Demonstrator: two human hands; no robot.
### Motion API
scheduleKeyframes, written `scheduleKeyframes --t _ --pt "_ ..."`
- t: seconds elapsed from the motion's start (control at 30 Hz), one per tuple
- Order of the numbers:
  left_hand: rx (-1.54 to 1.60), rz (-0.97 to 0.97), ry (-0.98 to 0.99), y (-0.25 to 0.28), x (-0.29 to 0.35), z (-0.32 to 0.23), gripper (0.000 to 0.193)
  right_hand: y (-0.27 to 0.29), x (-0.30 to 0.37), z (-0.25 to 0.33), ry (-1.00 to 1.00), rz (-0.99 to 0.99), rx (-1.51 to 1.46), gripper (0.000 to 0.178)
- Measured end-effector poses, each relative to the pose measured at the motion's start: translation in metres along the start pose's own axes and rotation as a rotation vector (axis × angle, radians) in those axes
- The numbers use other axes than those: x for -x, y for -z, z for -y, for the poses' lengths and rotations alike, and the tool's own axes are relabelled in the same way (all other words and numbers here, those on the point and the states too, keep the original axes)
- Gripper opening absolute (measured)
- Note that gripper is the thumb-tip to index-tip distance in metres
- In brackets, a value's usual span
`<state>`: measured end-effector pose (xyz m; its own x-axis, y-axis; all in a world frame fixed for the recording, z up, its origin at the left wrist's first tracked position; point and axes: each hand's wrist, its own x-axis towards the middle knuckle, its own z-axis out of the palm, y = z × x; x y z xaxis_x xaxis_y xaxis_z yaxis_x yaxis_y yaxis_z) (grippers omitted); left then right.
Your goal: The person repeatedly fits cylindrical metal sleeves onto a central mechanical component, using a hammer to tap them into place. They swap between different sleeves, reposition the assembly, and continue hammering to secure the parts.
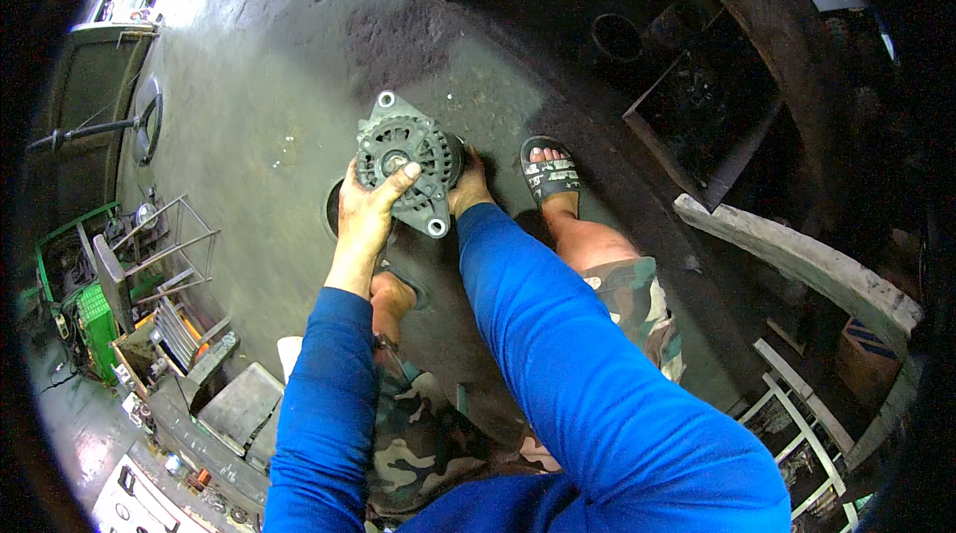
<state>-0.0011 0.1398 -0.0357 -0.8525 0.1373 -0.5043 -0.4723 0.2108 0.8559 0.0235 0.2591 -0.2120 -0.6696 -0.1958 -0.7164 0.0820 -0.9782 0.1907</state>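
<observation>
A grey metal alternator (pixel 418 150) with a vented round housing and mounting ears is held up between my hands above the floor. My left hand (pixel 368 214) grips its lower left side, the thumb laid across the face near the central hub. On the other side my right hand (pixel 470 187) is closed round the alternator's right edge; most of its fingers are hidden behind the housing. Beneath my left hand, a dark round rim (pixel 332 210) shows on the floor, mostly covered, so its kind cannot be made out.
My sandalled right foot (pixel 550 173) stands right of the alternator. At left are a metal frame (pixel 184 239), a green crate (pixel 97 329) and a cluttered bench (pixel 204 433). A long pale beam (pixel 797 249), an open dark box (pixel 712 115) and a white ladder-like frame (pixel 802 424) lie at right.
</observation>
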Motion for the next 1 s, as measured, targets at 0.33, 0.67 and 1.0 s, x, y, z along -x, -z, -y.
scheduleKeyframes --t 0.33,0.67,1.0 --pt "-0.086 -0.043 -0.049 -0.01 0.008 -0.003 0.061 0.006 -0.004 0.01 -0.019 -0.074 -0.039 0.056" --pt "-0.136 -0.139 -0.034 -0.025 0.013 0.007 0.09 0.038 -0.017 0.032 0.325 0.08 0.779 0.058" --pt "0.215 0.153 0.023 -0.007 0.007 0.024 0.112 0.01 0.002 0.038 0.027 -0.084 0.538 0.058"
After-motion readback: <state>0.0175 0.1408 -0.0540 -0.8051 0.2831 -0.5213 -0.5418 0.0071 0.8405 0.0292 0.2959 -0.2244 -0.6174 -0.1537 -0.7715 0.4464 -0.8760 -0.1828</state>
